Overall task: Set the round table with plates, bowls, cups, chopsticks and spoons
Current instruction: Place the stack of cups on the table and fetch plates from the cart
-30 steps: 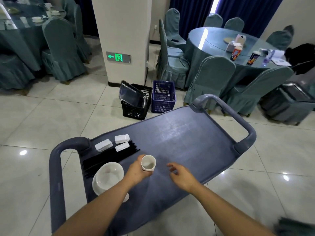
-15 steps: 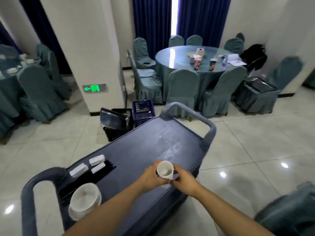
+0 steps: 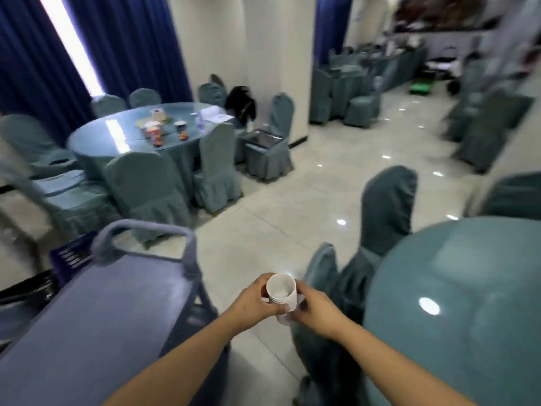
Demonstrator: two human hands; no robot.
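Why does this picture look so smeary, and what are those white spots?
Head view: motion blur smears the far right chairs and cart; the cups in both hands stay fairly sharp; white spots are lamp glare on the floor and round table.

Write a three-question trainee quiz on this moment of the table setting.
1. True or false: both hands hold the stack of white cups.
2. Which side of the view shows the round table nearest the person? A. left B. right
3. Fill in: the grey cart lies to the ____ of the cups.

Key: 1 true: left hand and right hand both grip the stack. 2 B. 3 left.
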